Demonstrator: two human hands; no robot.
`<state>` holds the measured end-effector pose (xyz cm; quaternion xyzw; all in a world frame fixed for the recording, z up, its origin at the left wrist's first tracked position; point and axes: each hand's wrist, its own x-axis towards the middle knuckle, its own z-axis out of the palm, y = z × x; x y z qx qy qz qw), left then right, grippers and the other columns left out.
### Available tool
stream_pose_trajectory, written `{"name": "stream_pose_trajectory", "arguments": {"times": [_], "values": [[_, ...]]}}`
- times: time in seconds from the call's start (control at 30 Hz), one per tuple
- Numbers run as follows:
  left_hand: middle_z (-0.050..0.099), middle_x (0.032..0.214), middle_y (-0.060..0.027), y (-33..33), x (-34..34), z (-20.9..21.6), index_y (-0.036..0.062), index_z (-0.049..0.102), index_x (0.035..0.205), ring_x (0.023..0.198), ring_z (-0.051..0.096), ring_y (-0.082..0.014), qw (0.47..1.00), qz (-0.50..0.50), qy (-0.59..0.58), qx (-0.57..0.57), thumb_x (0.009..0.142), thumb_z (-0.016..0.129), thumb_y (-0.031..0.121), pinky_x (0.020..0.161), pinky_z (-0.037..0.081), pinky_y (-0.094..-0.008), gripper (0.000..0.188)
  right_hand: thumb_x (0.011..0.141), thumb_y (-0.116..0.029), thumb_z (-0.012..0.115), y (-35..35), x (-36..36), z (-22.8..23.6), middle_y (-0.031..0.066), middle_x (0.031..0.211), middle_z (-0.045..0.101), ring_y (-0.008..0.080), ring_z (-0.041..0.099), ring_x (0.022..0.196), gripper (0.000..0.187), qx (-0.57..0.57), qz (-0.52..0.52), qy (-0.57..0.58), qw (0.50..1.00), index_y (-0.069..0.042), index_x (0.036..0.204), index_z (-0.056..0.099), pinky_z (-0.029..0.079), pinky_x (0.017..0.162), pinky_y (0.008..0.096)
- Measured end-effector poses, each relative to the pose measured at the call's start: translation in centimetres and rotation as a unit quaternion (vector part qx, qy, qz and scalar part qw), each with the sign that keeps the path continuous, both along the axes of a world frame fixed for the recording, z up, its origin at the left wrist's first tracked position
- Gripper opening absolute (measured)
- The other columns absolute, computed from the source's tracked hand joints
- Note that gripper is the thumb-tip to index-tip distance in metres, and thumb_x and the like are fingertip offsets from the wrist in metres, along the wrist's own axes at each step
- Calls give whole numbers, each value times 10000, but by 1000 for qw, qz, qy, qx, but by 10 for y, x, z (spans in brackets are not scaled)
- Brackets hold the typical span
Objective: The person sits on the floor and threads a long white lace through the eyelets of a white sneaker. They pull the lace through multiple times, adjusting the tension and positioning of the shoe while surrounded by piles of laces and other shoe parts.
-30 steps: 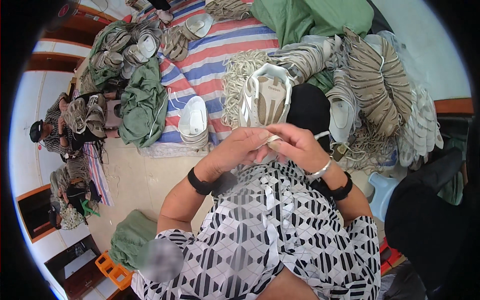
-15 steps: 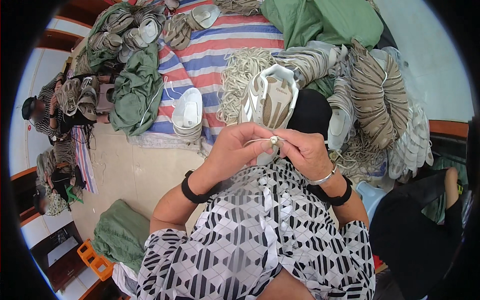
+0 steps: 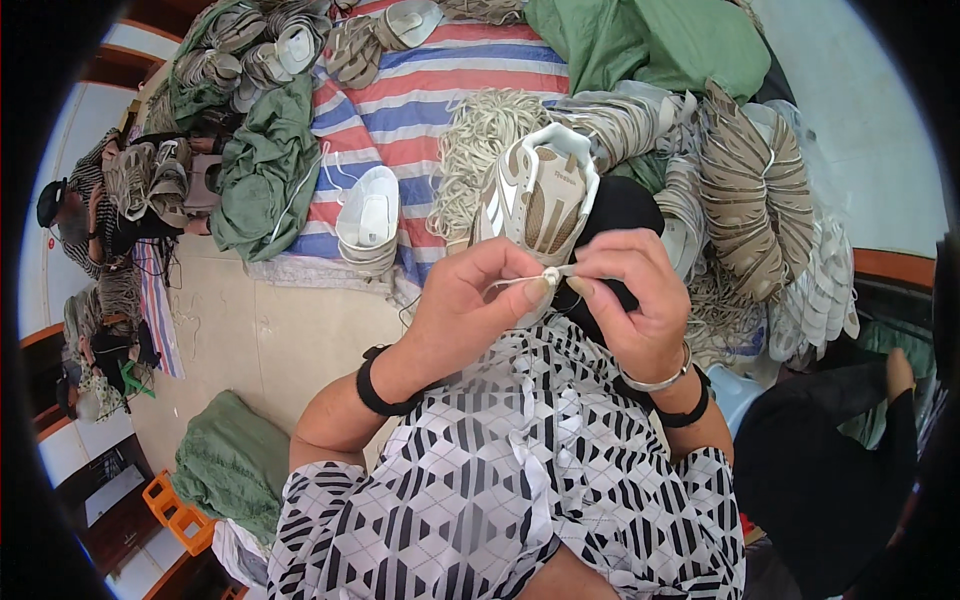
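Note:
Between thumb and forefinger, my left hand (image 3: 475, 295) pinches a thin cream shoelace (image 3: 552, 276), bunched into a small knot or coil at the fingertips. A short pale end sticks out of it toward my right hand (image 3: 640, 290), whose thumb and forefinger close around that end, the other fingers lifted. Just beyond my hands a beige and white shoe upper (image 3: 548, 190) rests on my lap, its opening facing away; its near part is hidden behind my left hand.
A heap of cream laces (image 3: 490, 130) lies beyond the upper on a striped sheet (image 3: 400, 120). Bundled uppers (image 3: 755, 190) are stacked at right. White-lined uppers (image 3: 368, 220) and green sacks (image 3: 265, 165) lie left. Other people (image 3: 75, 220) sit far left; a dark-clothed person (image 3: 830, 440) is close at right.
My right hand has shifted slightly right and its fingers have spread apart from my left hand, uncovering the lace end. My left hand stays pinched at nearly the same place.

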<state>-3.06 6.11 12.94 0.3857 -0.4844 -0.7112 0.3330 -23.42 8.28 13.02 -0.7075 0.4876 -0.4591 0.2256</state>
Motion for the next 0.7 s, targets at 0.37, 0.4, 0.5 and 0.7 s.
{"name": "stream_pose_trajectory", "arguments": {"times": [0.37, 0.4, 0.5, 0.7], "values": [[684, 877, -70, -11, 1, 1, 86, 711, 963, 789, 654, -202, 873, 48, -214, -436, 778, 732, 56, 682, 510, -290, 188, 755, 6, 712, -1, 4, -3, 66, 776, 628, 211, 592, 691, 148, 1, 25, 47, 999, -35, 881, 647, 457, 702, 326], [687, 878, -68, -12, 2, 2, 93, 712, 963, 790, 656, -213, 848, 87, -229, -470, 762, 737, 54, 677, 513, -298, 206, 748, -3, 716, -1, 3, -4, 65, 766, 628, 226, 590, 691, 146, 7, 36, 73, 997, -41, 869, 643, 451, 708, 337], [685, 871, -47, -10, 1, 0, 116, 717, 958, 789, 657, -210, 817, 11, -264, -512, 735, 749, 60, 663, 519, -311, 232, 733, -34, 730, 1, 5, -6, 62, 740, 622, 253, 592, 686, 146, -18, 47, 109, 993, -60, 828, 622, 439, 718, 358], [673, 843, -74, -4, -2, -6, 88, 707, 956, 727, 651, -238, 873, -13, -238, -426, 756, 733, 25, 620, 513, -322, 212, 764, -114, 719, 8, 6, -9, 71, 705, 611, 269, 599, 658, 127, 59, 64, 72, 994, -69, 789, 603, 453, 685, 377]]}}
